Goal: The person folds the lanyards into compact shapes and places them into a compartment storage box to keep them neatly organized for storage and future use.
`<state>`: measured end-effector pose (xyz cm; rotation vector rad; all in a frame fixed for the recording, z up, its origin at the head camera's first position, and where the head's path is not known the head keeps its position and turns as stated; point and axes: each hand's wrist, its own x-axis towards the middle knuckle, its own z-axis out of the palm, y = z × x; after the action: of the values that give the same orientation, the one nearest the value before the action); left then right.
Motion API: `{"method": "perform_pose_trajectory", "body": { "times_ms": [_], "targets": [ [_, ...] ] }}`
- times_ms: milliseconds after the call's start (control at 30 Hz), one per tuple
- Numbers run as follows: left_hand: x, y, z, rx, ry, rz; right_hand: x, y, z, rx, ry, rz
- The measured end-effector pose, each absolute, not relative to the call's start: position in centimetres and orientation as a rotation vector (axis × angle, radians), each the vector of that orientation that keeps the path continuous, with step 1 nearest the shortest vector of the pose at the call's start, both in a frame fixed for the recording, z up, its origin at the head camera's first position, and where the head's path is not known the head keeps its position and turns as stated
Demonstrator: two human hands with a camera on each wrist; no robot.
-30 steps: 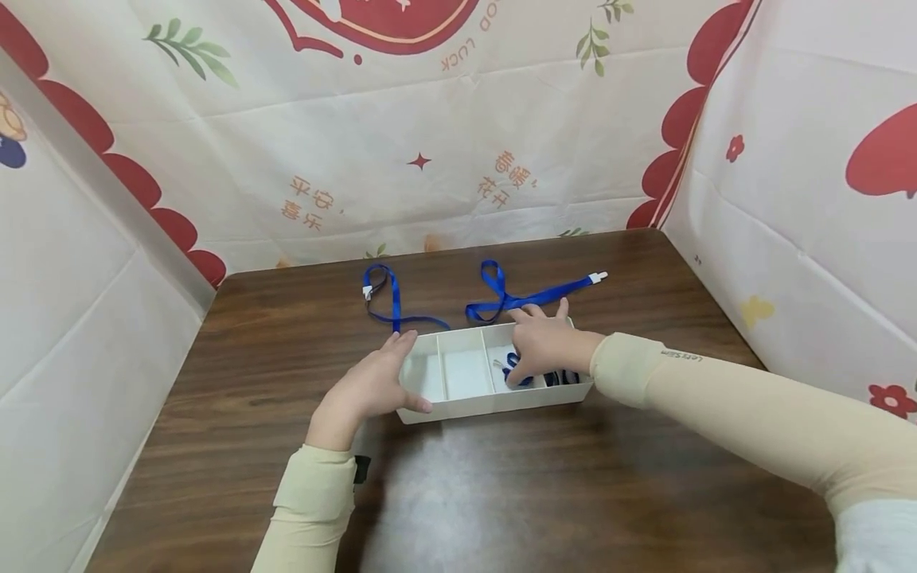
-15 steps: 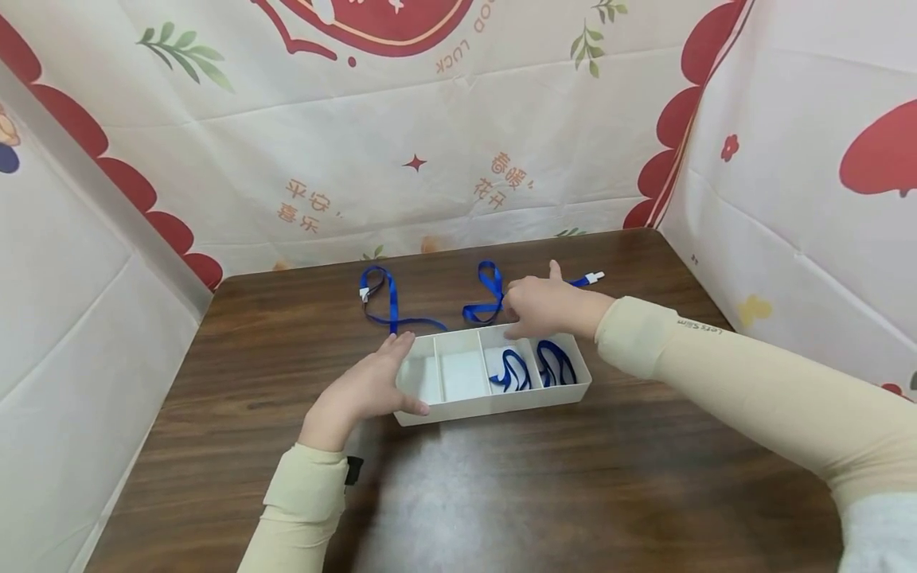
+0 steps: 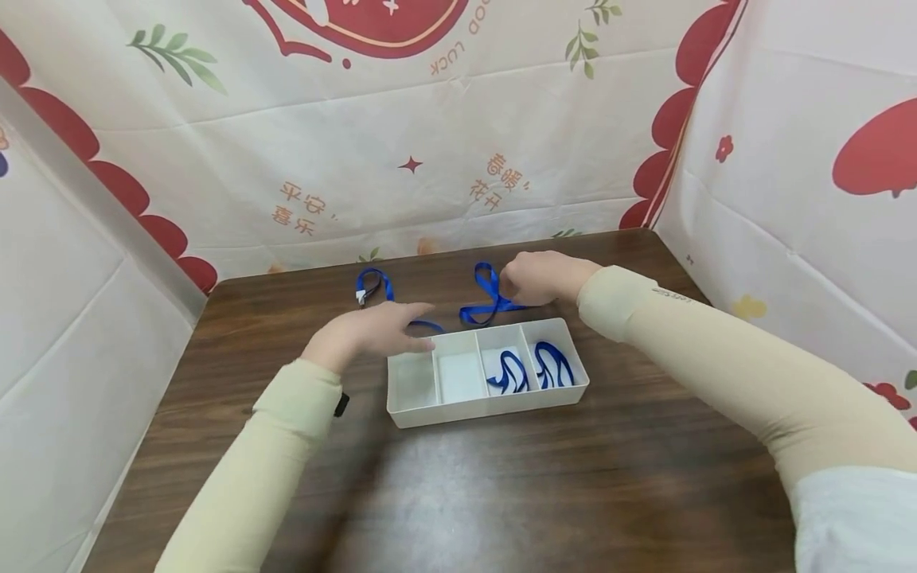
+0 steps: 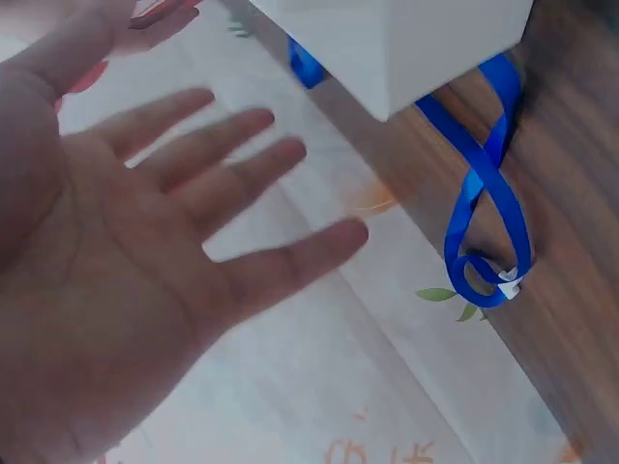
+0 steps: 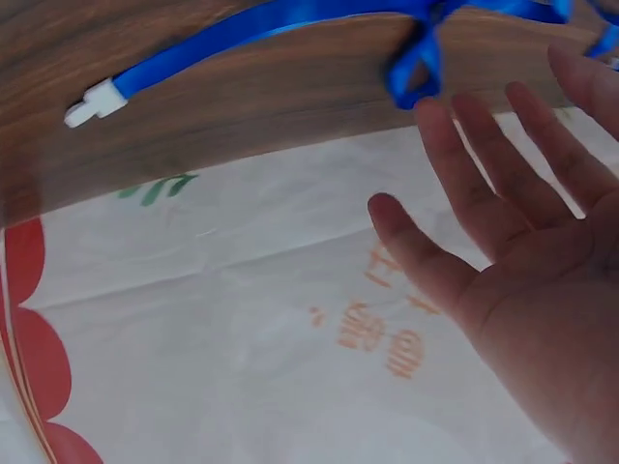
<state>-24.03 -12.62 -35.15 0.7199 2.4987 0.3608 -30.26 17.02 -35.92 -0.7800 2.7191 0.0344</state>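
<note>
In the head view a white divided box (image 3: 487, 409) sits on the wooden table. A folded blue lanyard (image 3: 522, 372) lies in its third compartment from the left, and another dark blue lanyard (image 3: 565, 362) in the rightmost one. My left hand (image 3: 368, 330), fingers extended, is over the box's left end and holds nothing. Behind it lies a blue lanyard (image 4: 481, 159) with a white clip. My right hand (image 3: 542, 278) hovers at another looped blue lanyard (image 5: 261, 23), covering part of it in the head view. Its fingers are spread apart in the right wrist view, gripping nothing.
The brown tabletop (image 3: 444, 493) extends in front of the box. A printed white cloth (image 3: 344, 135) hangs along the table's back edge, and more cloth (image 3: 781, 199) stands at the right side. The box's two left compartments show bare floors.
My right hand has left the box's third compartment and moved back to the lanyard behind it. My left hand has come off the box's left end, shifting up and slightly right.
</note>
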Motion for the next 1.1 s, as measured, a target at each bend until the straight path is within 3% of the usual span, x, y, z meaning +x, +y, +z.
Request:
{"method": "perform_pose_trajectory", "body": {
  "times_ms": [233,533,800,1100],
  "targets": [
    [-27.2,-12.0,-34.9,0.671,2.450,0.263,-32.9,19.2,-37.4,-0.740,2.666,0.197],
    [-28.4,-12.5,-36.6,0.611,2.435,0.252,-34.3,23.6,-41.8,-0.712,2.713,0.356],
    [-28.6,-11.9,-37.4,0.587,2.429,0.258,-34.4,22.9,-44.4,-0.914,2.730,0.342],
    [-29.0,-10.7,-37.6,0.643,2.422,0.242,-34.3,21.8,-44.9,-0.871,2.659,0.053]
  ]
}}
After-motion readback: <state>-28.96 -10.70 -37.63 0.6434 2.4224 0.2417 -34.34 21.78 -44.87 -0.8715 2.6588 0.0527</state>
